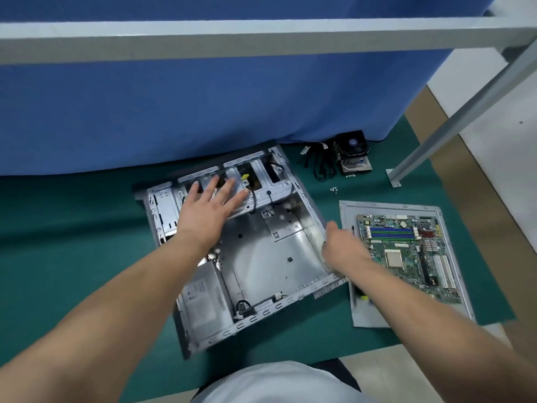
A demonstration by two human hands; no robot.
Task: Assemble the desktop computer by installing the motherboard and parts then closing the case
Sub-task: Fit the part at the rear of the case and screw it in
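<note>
The case (261, 248) is lying open on its side on the green mat (72, 242), bare sheet-metal floor facing up, likely to receive the board. The left hand (203, 207) is reaching over the drive bays, fingers spread flat, holding nothing. The right hand (343, 248) is gripping the case's right wall, apparently steadying it. The motherboard (406, 257), green and densely populated, is resting on the grey side panel (453, 286) just beside the case. The cooler (353, 154) and small screws (333, 189) are waiting farther back.
</note>
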